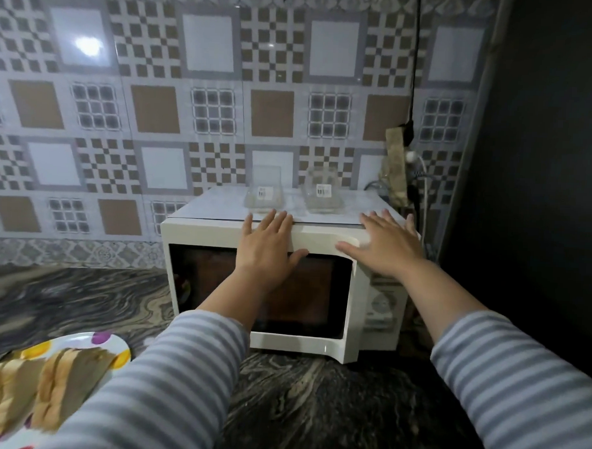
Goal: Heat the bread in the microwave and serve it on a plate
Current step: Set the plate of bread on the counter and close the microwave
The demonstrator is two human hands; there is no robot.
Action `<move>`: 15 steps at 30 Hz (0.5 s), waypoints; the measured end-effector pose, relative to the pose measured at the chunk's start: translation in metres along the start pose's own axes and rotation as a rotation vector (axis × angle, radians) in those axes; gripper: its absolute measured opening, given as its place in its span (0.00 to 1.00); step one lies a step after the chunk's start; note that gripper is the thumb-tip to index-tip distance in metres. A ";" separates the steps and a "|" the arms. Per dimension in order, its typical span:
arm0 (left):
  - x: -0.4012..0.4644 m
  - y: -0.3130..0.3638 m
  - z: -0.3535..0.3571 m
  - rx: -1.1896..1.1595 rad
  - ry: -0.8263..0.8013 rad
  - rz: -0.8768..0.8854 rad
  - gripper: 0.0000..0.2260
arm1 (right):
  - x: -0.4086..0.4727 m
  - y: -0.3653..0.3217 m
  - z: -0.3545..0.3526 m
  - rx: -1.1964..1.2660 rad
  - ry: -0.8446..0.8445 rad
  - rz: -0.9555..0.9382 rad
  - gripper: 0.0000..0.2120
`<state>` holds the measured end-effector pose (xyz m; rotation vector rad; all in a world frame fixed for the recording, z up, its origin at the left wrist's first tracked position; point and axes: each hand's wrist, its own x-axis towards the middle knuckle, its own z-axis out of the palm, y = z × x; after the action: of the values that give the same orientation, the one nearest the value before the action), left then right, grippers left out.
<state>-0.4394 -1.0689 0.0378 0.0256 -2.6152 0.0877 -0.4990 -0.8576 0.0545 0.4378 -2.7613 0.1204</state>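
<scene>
Both hands (270, 243) flat on microwave (321, 238), bread (47, 387) well apart

- A white microwave (317, 339) stands on a dark marbled counter (315, 409) against a patterned tile wall (191, 103); its door looks slightly ajar.
- The left hand (270, 243) lies flat on the door's top edge, fingers straight.
- The right hand (384, 244) is spread over the top right corner.
- Two clear containers (263, 196) sit on top.
- Bread (51, 383) lies on a spotted plate (109, 343) at lower left.
</scene>
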 end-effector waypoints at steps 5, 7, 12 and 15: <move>0.027 0.005 -0.006 -0.011 -0.068 0.046 0.39 | 0.008 0.004 -0.004 0.034 -0.009 -0.039 0.48; 0.033 0.002 -0.010 -0.030 -0.087 0.033 0.40 | 0.009 0.005 -0.003 0.049 0.021 -0.052 0.47; 0.034 0.005 -0.007 -0.072 -0.022 -0.032 0.40 | 0.008 0.005 0.002 0.063 0.131 -0.063 0.43; 0.034 0.006 -0.006 -0.085 -0.001 -0.045 0.39 | 0.011 0.005 0.004 0.055 0.161 -0.066 0.42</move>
<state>-0.4662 -1.0624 0.0596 0.0549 -2.6147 -0.0391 -0.5118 -0.8562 0.0540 0.5094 -2.5876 0.2061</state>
